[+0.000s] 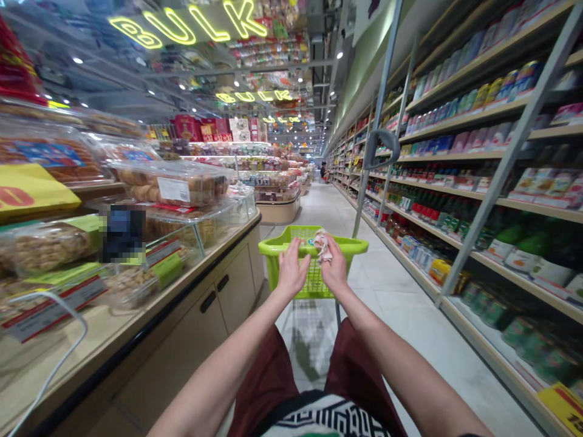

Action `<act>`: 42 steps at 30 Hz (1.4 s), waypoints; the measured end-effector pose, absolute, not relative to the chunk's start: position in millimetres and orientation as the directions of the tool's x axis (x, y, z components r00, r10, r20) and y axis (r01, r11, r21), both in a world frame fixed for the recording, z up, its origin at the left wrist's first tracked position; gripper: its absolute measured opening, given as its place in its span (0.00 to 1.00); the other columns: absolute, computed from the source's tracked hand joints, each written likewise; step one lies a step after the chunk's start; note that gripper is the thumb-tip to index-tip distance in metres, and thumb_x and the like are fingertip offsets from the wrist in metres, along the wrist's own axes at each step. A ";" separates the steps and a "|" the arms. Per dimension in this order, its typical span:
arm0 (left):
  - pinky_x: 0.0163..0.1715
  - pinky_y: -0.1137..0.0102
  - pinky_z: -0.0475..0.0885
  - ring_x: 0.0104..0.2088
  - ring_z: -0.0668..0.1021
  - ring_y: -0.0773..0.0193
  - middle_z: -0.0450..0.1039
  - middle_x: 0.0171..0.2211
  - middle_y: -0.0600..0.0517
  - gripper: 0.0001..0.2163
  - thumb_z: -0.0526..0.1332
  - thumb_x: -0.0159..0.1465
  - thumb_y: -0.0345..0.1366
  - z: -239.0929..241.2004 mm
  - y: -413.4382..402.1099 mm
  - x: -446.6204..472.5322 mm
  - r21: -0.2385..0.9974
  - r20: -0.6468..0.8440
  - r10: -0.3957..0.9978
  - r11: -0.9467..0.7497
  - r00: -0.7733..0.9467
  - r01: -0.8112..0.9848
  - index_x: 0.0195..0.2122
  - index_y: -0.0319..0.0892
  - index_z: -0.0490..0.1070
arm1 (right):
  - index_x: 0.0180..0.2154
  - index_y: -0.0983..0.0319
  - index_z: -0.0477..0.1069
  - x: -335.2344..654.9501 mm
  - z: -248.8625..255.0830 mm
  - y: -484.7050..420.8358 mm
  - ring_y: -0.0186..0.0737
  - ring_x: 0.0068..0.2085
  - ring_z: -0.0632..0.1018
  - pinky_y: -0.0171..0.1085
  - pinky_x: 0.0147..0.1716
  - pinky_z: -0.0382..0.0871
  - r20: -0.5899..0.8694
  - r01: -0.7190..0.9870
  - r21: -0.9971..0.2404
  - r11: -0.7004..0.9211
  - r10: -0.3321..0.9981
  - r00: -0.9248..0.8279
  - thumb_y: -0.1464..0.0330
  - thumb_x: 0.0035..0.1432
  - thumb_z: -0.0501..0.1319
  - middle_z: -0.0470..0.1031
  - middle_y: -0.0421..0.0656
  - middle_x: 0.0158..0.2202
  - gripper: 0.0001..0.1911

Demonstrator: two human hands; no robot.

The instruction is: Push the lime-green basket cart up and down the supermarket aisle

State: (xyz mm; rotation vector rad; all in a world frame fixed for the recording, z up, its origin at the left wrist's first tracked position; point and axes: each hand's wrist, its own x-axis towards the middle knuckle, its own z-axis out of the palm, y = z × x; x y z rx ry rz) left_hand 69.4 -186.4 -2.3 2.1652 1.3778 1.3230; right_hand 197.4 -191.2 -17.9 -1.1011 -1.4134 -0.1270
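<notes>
fingers [336, 246] hold crumpled wad [322, 241], right hand [334, 266] outstretched beside left hand [292, 269]

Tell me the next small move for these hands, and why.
I would probably curl the left hand over the near rim of the green basket to steady it: that hand looks open and empty, right by the rim, though contact is unclear, while the right hand is busy holding a crumpled pale wad.

Basket [314, 280] between counter [182, 346] left, shelves [510, 155] right
</notes>
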 end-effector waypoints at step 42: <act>0.58 0.54 0.52 0.62 0.51 0.56 0.47 0.61 0.44 0.24 0.43 0.61 0.26 -18.2 -146.9 70.8 -0.071 0.640 0.646 -0.490 0.417 0.869 0.60 0.35 0.49 | 0.54 0.67 0.58 230.4 -36.7 -199.1 0.46 0.61 0.52 0.54 0.56 0.45 0.712 0.942 -0.331 0.050 0.668 0.215 0.71 0.52 0.49 0.53 0.50 0.60 0.26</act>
